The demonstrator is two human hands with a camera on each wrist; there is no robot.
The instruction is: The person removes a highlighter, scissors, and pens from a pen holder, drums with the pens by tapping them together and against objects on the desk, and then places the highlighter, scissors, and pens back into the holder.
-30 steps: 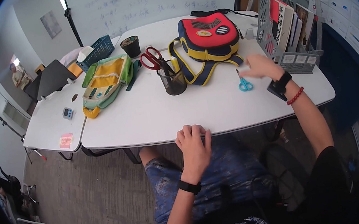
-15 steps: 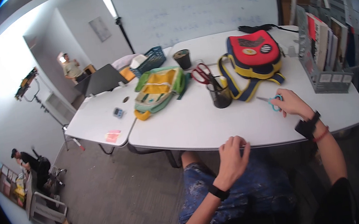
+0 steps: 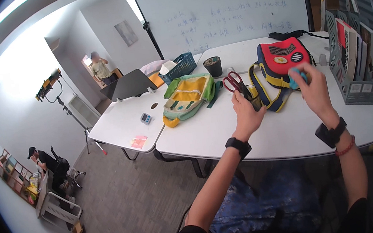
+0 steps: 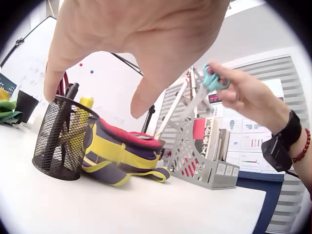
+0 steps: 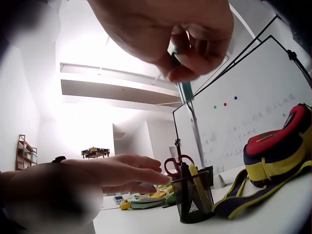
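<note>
My right hand [image 3: 316, 93] pinches small teal-handled scissors [image 4: 212, 80] by the handles, raised over the table. In the right wrist view their blades [image 5: 196, 129] point down toward the black mesh pen cup [image 5: 192, 202]. My left hand [image 3: 248, 116] is at that cup, fingers straight and thumb spread, with fingertips right at the rim in the right wrist view. The cup stands upright, holding red-handled scissors [image 3: 233, 82], a yellow marker [image 5: 196, 176] and a black pen [image 4: 72, 91]. In the head view my left hand hides most of the cup.
Behind the cup lies a red and navy backpack [image 3: 284, 55] with its strap looped forward. A green and yellow backpack [image 3: 193, 92] lies left, near a dark pot [image 3: 213, 68] and blue basket [image 3: 180, 66]. A grey book rack [image 3: 360, 92] stands right.
My right hand has taken hold of the teal scissors and lifted them off the table. My left hand has gone from the table's front edge to the pen cup. The head view has turned left.
</note>
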